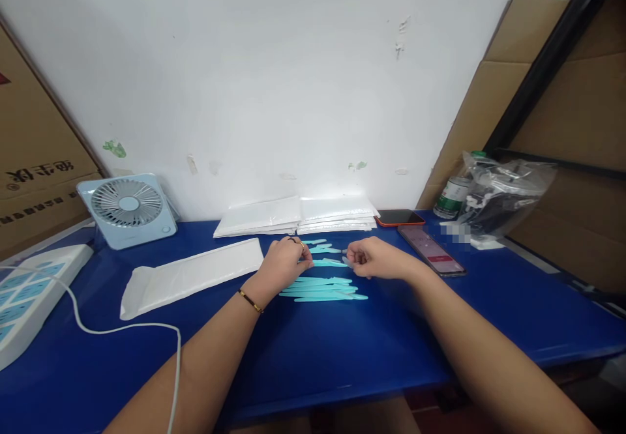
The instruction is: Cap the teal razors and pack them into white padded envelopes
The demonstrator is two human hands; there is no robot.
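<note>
The cord [122, 325] over my left forearm [215, 362] could snag; if my left hand [284, 262], seemingly pinching a stick [327, 262] beyond the pile [323, 289], slips, sticks could scatter; my right hand [369, 257] pinches a clear piece [345, 260] at that stick's right end

We face a scuffed white wall [274, 82] along the back edge of the blue table [372, 356]; a carton [34, 121] stands at its back left corner, cardboard [511, 33] and a black post [548, 62] at its back right.

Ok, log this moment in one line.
left hand: at slim turquoise plastic sticks | right hand: near their right ends | flat white rectangular packet: beside left hand
</note>
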